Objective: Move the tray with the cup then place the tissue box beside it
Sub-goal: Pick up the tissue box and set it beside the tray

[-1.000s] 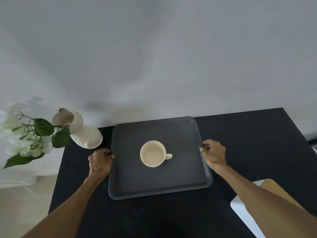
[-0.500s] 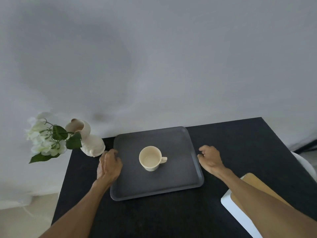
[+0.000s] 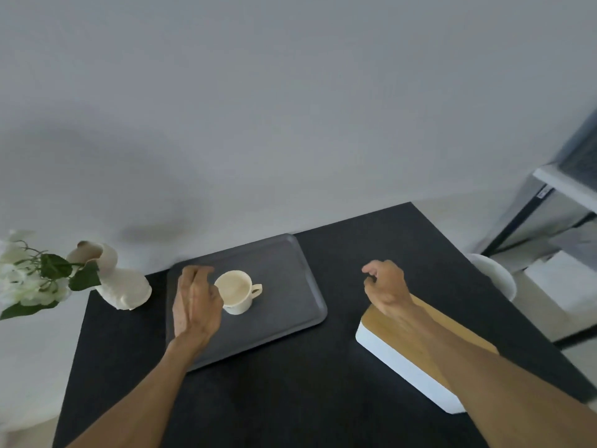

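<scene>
A dark grey tray (image 3: 287,305) lies flat on the black table (image 3: 290,383), at its far left. An empty cream cup (image 3: 237,291) stands on the tray, handle to the right. My left hand (image 3: 195,302) hovers over the tray's left part, fingers apart, just left of the cup and holding nothing. My right hand (image 3: 386,286) is off the tray, loosely curled and empty, above the far end of the tissue box (image 3: 403,363). That box is white with a wooden lid and lies at the table's right; my right forearm covers part of it.
A white vase (image 3: 119,282) with white flowers and green leaves (image 3: 38,279) stands at the table's far left corner. A white round object (image 3: 494,276) sits past the right edge. A wall runs behind the table. Shelving (image 3: 555,215) is at the far right.
Both hands have let go of the tray's side rims. The left hand moved inward over the tray; the right hand moved right, over the tissue box. My view swung right.
</scene>
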